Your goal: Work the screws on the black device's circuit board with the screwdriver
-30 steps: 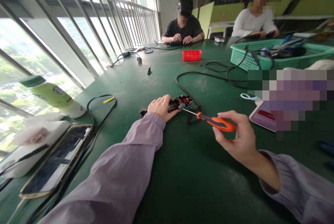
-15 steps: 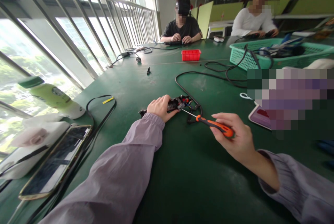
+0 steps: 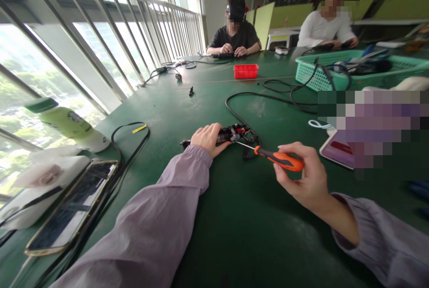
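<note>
Gripping contoured orange-black screwdriver (image 3: 276, 157), rounded black device (image 3: 231, 133)

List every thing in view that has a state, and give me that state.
Left hand: closed around the black device
Black device: held, coloured wires exposed at one end
Right hand: holding the screwdriver
Screwdriver: tip at the device; contact unclear
Bottle: capped
Phone: lying face up
Green basket: open-topped, holding cables
Red tray: upright
</note>
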Demonstrator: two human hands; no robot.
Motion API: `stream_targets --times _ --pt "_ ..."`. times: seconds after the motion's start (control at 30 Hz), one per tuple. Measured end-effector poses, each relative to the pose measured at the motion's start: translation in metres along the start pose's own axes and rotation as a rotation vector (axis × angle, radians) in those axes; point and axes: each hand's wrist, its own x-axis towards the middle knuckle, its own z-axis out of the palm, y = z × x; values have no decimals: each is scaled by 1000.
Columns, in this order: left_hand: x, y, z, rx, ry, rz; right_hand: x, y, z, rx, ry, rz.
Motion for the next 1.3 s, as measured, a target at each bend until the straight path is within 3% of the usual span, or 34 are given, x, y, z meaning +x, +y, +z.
stream_targets --times 0.13,0.3,0.5,0.67,0.93,1.17,1.3 --pt "0 0 1 -5 33 5 0 0 -1 -26 -116 48" --pt "-1 1 1 -23 34 -13 1 -1 0 -10 38 7" --pt "-1 2 0 -39 25 -22 2 -1 -1 4 -168 99" --pt "-1 3 0 -59 19 -43 1 -1 2 -5 15 37" --pt "-1 4 -1 -72 11 -64 1 0 -5 22 -129 75" --pt "0 4 -1 -77 -5 -73 -2 0 -1 43 41 -10" --pt "0 4 -2 -76 -9 -74 -1 -2 -2 26 -93 65"
